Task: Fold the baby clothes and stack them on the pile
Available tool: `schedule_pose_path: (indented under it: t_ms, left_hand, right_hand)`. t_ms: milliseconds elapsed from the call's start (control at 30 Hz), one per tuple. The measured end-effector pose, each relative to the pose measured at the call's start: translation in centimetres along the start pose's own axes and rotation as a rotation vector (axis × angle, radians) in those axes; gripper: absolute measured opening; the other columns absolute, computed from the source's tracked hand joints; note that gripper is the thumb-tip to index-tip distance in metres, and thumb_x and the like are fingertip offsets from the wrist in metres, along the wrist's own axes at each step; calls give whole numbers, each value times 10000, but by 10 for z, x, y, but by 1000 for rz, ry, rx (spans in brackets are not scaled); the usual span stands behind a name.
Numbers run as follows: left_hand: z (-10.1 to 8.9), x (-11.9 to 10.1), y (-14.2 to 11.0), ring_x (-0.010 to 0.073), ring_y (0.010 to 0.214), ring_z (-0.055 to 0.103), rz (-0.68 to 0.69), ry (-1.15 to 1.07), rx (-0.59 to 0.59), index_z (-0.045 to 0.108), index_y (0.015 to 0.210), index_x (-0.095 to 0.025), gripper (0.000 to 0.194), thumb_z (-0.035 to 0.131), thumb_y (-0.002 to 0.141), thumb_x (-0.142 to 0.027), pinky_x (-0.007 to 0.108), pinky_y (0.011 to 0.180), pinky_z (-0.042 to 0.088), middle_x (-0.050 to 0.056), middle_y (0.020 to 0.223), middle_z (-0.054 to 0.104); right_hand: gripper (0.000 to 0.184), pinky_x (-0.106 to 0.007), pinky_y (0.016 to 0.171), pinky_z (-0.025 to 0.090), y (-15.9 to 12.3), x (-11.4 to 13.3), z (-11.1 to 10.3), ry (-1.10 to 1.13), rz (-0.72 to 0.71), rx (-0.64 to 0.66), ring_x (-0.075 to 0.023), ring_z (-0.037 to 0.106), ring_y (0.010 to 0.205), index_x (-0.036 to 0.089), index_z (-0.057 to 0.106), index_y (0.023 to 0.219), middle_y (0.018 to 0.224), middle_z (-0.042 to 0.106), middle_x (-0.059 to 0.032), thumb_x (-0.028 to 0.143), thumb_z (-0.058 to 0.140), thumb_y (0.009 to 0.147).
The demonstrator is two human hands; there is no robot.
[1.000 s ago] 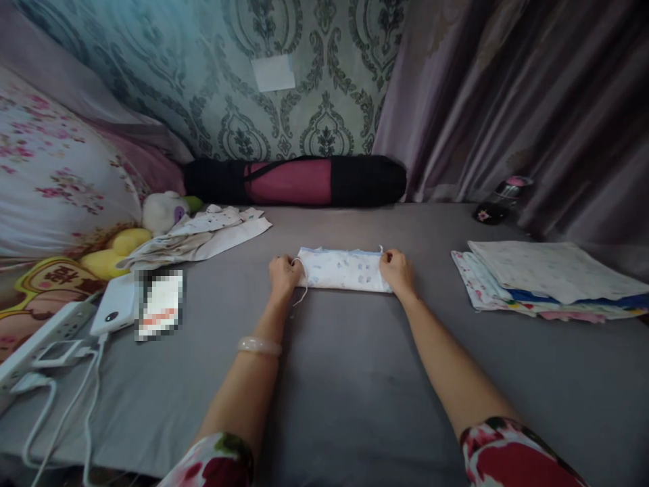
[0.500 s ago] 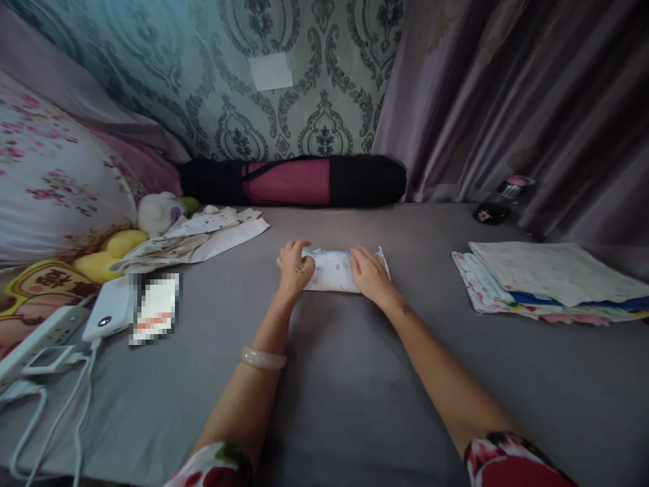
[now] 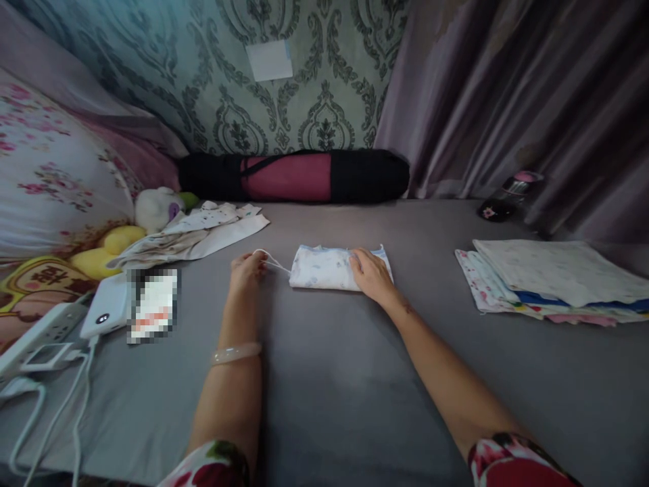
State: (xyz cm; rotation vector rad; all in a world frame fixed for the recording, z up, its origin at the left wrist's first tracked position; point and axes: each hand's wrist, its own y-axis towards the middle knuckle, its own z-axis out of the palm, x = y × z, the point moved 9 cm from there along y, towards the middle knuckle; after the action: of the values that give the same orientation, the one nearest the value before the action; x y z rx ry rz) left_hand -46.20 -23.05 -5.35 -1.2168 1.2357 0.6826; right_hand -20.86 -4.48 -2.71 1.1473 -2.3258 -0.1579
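Pinching a white cord (image 3: 277, 262) in the left grip (image 3: 246, 269), left of and apart from the folded cloth (image 3: 324, 268), laid with its long axis left to right on the grey sheet (image 3: 349, 358). Resting over the cloth's right half with the right grip (image 3: 374, 275), loosely spread, nearer of 2.

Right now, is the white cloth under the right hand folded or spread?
Folded: the cloth lies as a compact oblong with uneven edges along its far side, the right hand resting on it.

Dim light tints the wallpaper (image 3: 203, 81) bluish, the curtain (image 3: 497, 95) darkens rightward, and one patch (image 3: 153, 306) is pixelated.
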Motion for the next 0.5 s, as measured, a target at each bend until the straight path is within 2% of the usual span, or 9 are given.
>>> schedule_pose_path:
  t_ms: [67,200,300,333,400,433,500]
  left_hand:
    - [-12,2,5,76,462,488,-12,-53,-37,505,658,-158,103,585,722,-163,185,455,372,-15,572,530]
    - [-39,1,18,74,518,549,73,-175,-168,482,705,-179,89,559,750,-182,174,511,444,-26,616,544]
    - [-40,-12,16,66,530,549,218,-166,-211,514,730,-167,69,532,778,-214,172,528,454,-20,662,559]
    - [-33,-20,11,68,541,553,291,-146,-190,535,741,-159,92,526,791,-236,174,533,454,-11,683,570]
    - [-9,-41,-8,82,587,574,461,-72,-80,585,783,-147,167,518,816,-297,188,554,466,12,731,598]
    - [9,-52,-22,92,624,589,560,-21,10,610,824,-145,207,518,827,-331,197,577,479,24,770,616]
    - [55,-65,-54,108,707,611,724,139,287,646,959,-153,254,534,828,-339,217,638,509,50,883,637]
  right_hand:
    - [366,-354,1029,386,0,-5,-2,-5,41,-8,-229,557,1186,150,597,1213,1255,629,-125,271,344,978]
    - [362,-350,1014,409,1,-13,-5,0,103,-31,-221,575,1164,173,610,1195,1226,644,-114,269,340,973]
    - [367,-354,1007,420,1,-18,-6,7,123,-44,-219,585,1150,186,616,1187,1198,657,-106,285,332,976]
    - [372,-359,1006,422,1,-18,-6,12,123,-51,-221,588,1144,182,618,1185,1195,657,-110,290,330,976]
    - [384,-375,1005,426,2,-19,-6,25,120,-62,-226,591,1137,174,620,1185,1194,656,-119,295,322,976]
    - [388,-382,1005,426,2,-19,-7,32,119,-65,-229,591,1137,175,621,1186,1193,656,-122,296,318,976]
    - [394,-388,1007,423,2,-19,-7,43,115,-66,-231,586,1146,181,620,1194,1194,657,-123,293,313,975]
